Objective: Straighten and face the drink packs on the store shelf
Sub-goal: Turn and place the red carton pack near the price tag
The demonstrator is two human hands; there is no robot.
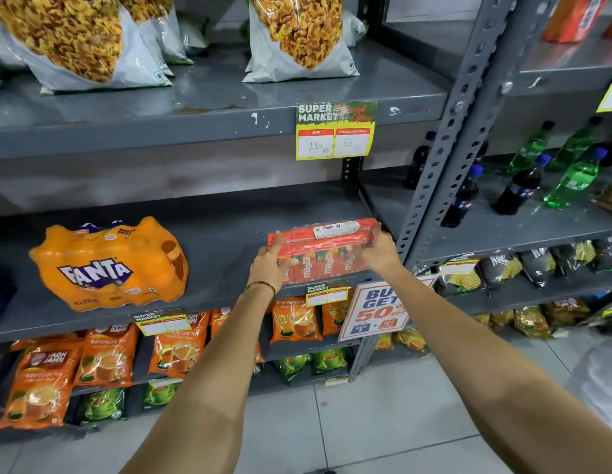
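A shrink-wrapped red pack of Maaza drink cartons (327,249) stands at the front right of the grey middle shelf (226,234). My left hand (272,261) grips its left end, thumb on top. At the pack's right end my right hand (378,249) holds on, fingers over the top edge. An orange Fanta bottle pack (109,265) rests on the same shelf to the left, its label facing out and slightly tilted. Bare shelf lies between the two packs.
Snack bags (297,35) fill the shelf above, with a yellow price tag (335,131) on its edge. Tea pouches (103,357) sit below. A perforated upright post (444,165) borders the pack's right; soda bottles (523,186) stand beyond it. A "Buy/Get 50% off" sign (376,309) hangs below.
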